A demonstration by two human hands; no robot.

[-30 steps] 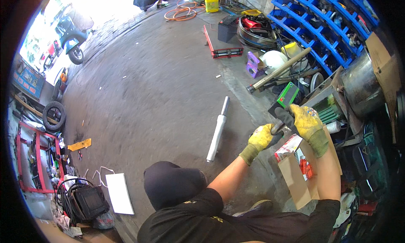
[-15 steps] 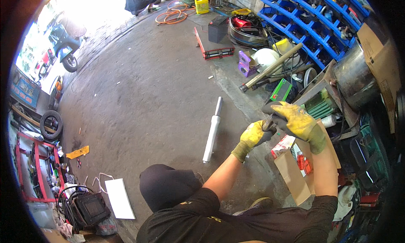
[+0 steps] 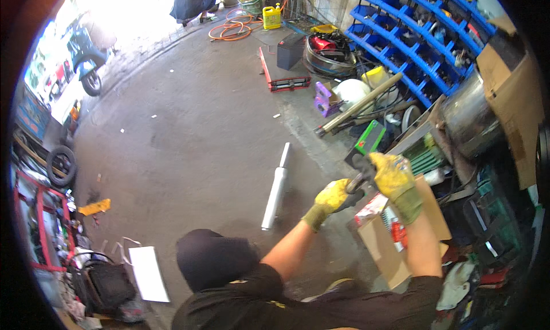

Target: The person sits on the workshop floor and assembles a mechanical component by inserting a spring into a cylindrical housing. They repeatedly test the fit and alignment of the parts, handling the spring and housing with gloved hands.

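Both of my hands wear yellow work gloves with dark palms. My left hand (image 3: 331, 199) is closed around one end of a small dark metal part (image 3: 357, 183), whose exact kind I cannot make out. At its other end, the fingers of my right hand (image 3: 394, 174) are wrapped round it, slightly blurred. A silver fork leg (image 3: 274, 198) with a thinner rod lies on the floor left of my hands. Below my right hand stands an opened cardboard box (image 3: 382, 251) with red and white packages (image 3: 399, 232) in it.
Blue parts bins (image 3: 395, 38) rise at the far right. Before them lie a long pole (image 3: 361, 103), a green box (image 3: 370, 136) and a purple holder (image 3: 325, 99). An orange hose (image 3: 232, 31) is coiled far off. At left are a tyre (image 3: 61, 165) and a white board (image 3: 149, 274).
The whole view has shifted, so the floor things sit further left. My right hand has turned and its glove now points more upward. Both hands keep hold of the metal part.
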